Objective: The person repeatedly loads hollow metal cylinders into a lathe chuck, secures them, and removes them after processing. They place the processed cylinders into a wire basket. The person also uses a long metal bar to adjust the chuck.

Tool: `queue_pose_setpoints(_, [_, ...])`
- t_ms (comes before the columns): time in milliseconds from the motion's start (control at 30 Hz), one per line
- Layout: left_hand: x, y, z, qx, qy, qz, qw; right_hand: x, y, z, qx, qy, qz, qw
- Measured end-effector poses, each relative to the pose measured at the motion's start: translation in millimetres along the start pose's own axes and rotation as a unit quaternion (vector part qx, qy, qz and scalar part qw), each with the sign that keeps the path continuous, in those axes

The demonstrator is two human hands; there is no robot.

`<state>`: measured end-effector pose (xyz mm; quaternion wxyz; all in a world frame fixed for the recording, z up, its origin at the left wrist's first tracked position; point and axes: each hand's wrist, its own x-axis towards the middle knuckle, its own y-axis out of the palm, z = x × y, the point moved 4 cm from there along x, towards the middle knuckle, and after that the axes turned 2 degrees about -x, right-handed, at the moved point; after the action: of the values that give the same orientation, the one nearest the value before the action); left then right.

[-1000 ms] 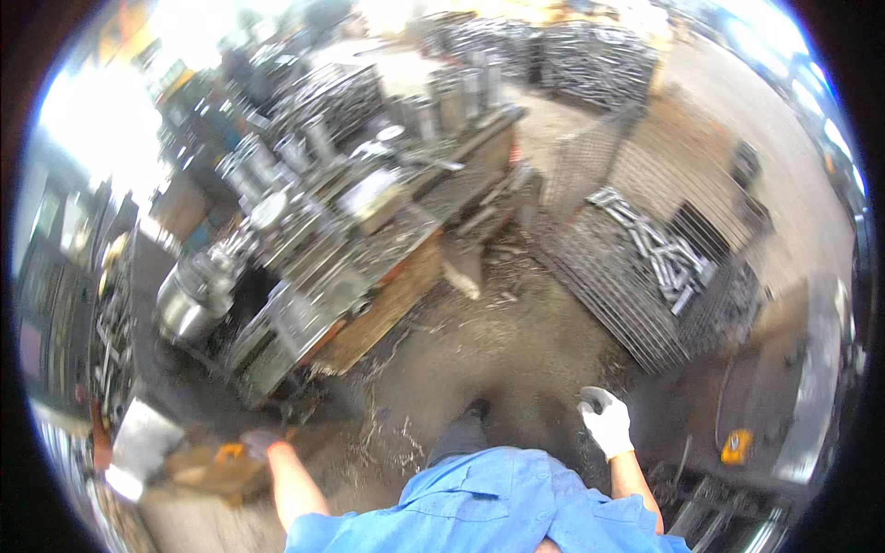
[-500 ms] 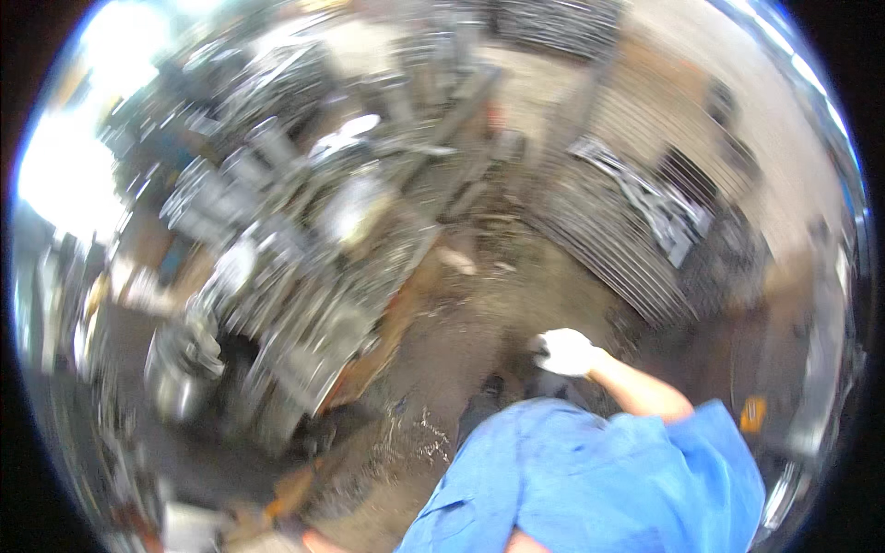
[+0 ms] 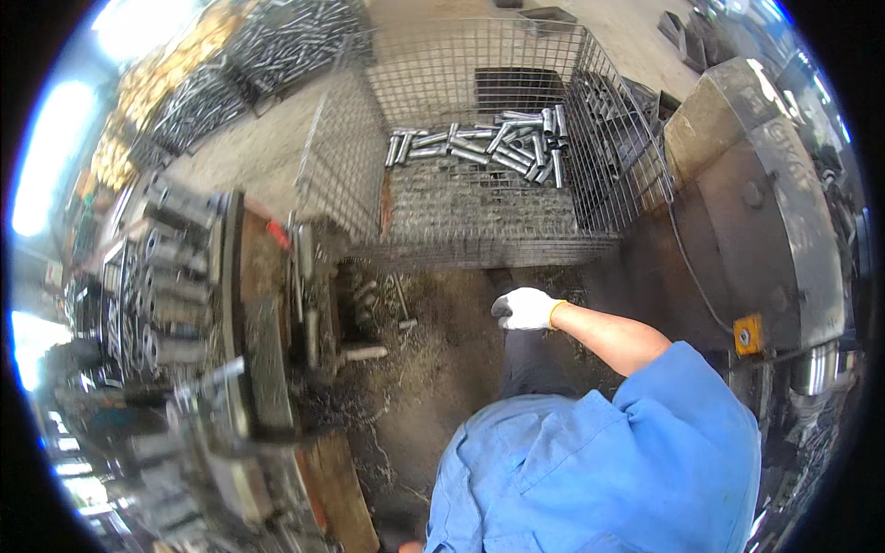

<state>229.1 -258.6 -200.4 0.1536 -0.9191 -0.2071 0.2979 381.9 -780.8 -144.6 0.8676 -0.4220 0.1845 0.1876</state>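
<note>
My right hand point(image 3: 525, 309), in a white work glove with dark fingertips, hangs in front of my body above my dark trouser leg point(image 3: 529, 361). Its fingers are curled in, and nothing shows in them. Nearest beyond it stands a wire mesh basket point(image 3: 489, 251). Short metal tubes point(image 3: 472, 147) lie loosely heaped along its far side. My left hand does not show; only a sliver of skin appears at the lower edge.
At left, a workbench point(image 3: 265, 323) carries rows of thick metal cylinders point(image 3: 173, 309). A hammer-like tool point(image 3: 403, 302) lies on the dirty floor. To the right stands a large brown metal housing point(image 3: 728, 230) with a hanging cable. Heaped metal rods point(image 3: 290, 41) lie far left.
My view has swung right and steadied; the mesh basket now lies straight ahead and the bench at left. My gloved right hand has shifted slightly left and up in the picture.
</note>
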Motion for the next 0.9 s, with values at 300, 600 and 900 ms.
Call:
queue_pose_setpoints(300, [215,445,-487,0.627,0.492,-0.212,0.566,240,-204,-332,0.099,0.343,-0.124,0.926])
queue_pose_setpoints(600, [439,566,-660,0.725,0.260,-0.142,0.621,458,-259,-609,0.079,0.472,-0.261,0.839])
queue_pose_setpoints(900, [470,536,-670,0.679,0.309,-0.110,0.657,583,-232,-727,-0.009,0.562,-0.258,0.786])
